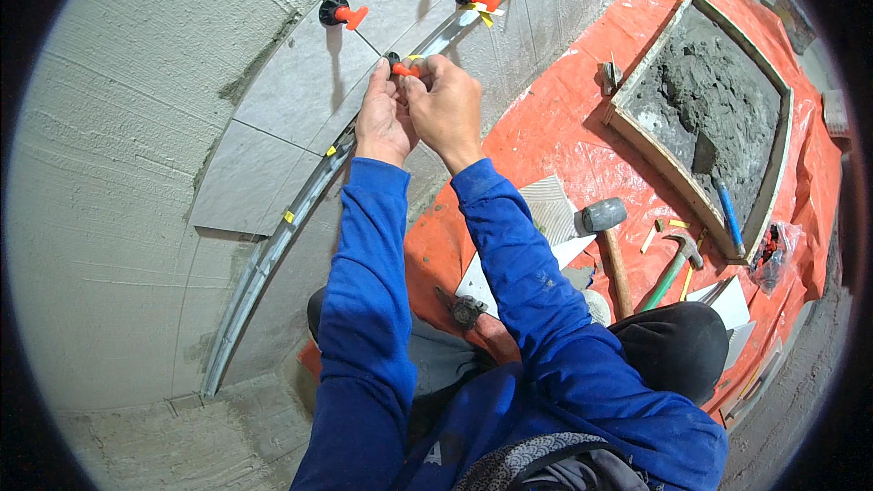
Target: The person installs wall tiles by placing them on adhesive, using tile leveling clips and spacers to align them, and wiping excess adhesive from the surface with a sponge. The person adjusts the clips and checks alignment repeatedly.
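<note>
Both my hands are raised to the grey wall tiles (273, 100), at a tile leveling clip (405, 67) with a black round base and a red T-shaped handle. My right hand (447, 107) pinches the red handle between thumb and fingers. My left hand (386, 124) is closed beside it, its fingertips at the clip's base. A second leveling clip (342, 13) sits in the joint to the upper left, and a third leveling clip (478, 0) to the upper right. Along the tiles' lower edge runs a metal profile (273, 253) with small yellow wedges (289, 216).
Red plastic sheeting (555, 118) covers the floor at right. On it stand a wooden-framed trough (637, 132) of grey mortar (718, 91) with a blue-handled trowel (727, 209), a rubber mallet (604, 215), a green-handled claw hammer (668, 277) and a notched trowel (547, 205).
</note>
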A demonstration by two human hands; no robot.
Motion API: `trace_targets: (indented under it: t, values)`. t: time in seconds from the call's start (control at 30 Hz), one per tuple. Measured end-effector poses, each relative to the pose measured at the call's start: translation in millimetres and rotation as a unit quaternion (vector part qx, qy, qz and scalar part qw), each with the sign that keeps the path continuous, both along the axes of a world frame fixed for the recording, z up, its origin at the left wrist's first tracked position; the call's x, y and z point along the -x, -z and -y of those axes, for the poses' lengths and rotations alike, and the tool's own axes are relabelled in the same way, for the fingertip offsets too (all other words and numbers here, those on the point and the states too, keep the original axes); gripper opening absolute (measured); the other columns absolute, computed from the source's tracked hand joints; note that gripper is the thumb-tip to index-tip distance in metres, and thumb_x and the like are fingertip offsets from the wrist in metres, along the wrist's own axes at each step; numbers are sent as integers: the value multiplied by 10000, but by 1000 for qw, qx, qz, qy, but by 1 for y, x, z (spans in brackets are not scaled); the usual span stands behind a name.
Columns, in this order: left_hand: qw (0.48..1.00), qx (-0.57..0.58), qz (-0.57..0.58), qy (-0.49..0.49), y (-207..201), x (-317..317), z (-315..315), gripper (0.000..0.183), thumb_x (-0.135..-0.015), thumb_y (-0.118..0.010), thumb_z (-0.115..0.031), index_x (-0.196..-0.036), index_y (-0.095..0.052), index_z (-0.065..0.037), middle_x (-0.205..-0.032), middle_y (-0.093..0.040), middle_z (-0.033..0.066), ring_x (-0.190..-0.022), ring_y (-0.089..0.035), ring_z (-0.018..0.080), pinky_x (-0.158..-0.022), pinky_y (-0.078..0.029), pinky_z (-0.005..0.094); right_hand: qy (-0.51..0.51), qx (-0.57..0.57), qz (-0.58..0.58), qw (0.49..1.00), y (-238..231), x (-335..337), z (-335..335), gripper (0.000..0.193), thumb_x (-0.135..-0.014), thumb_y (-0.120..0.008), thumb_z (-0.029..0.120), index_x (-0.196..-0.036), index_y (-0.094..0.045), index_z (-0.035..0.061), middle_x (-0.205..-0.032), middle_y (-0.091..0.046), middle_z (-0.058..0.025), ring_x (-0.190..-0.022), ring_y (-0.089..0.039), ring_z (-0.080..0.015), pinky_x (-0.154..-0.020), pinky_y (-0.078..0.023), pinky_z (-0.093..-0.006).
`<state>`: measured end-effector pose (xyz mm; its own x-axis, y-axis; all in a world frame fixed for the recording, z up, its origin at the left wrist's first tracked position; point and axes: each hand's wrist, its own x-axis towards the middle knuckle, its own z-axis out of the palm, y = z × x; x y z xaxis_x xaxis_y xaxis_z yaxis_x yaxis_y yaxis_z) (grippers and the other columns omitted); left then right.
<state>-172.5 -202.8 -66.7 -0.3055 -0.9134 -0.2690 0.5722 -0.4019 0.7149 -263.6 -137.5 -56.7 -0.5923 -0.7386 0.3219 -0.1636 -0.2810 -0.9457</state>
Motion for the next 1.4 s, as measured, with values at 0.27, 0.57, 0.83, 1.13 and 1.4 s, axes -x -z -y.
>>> trace_targets:
  t: [0.27,0.57,0.83,1.13,1.4]
  values:
    - [1000,6,-9,-3,2,-1,2,333,-989,-564,-349,-1111,-608,-42,-1073,-675,94,-994,-647,220,-917,-525,365,4,7,-14,1000,2,-1,2,115,-784,-687,72,-862,-669,-10,-714,-657,-214,-705,-672,-384,-658,-519,-446]
    - [1000,7,-5,-22,1,1,-1,322,-979,-586,-344,-1116,-606,-53,-1078,-672,82,-989,-644,202,-919,-521,348,-2,7,-18,1000,1,0,1,109,-784,-682,65,-865,-671,-7,-704,-654,-210,-700,-671,-381,-653,-514,-445]
    - [999,26,3,-23,-3,7,-10,366,-999,-537,-375,-1065,-626,-26,-989,-662,71,-877,-630,167,-827,-527,317,-10,-10,11,1000,1,0,3,134,-783,-689,87,-870,-662,-10,-730,-658,-220,-723,-669,-393,-658,-510,-452]
    - [998,35,45,-36,-3,7,-9,338,-995,-538,-363,-1060,-635,-46,-985,-666,57,-887,-621,152,-829,-501,297,-23,6,40,999,3,1,4,153,-792,-662,99,-862,-659,-37,-746,-673,-218,-725,-690,-360,-664,-528,-423]
    - [999,15,33,-27,0,5,-5,316,-991,-542,-364,-1031,-642,-66,-970,-670,46,-878,-618,150,-830,-491,298,-24,8,57,998,2,2,3,148,-793,-653,94,-855,-665,-40,-750,-681,-210,-705,-696,-337,-660,-531,-402]
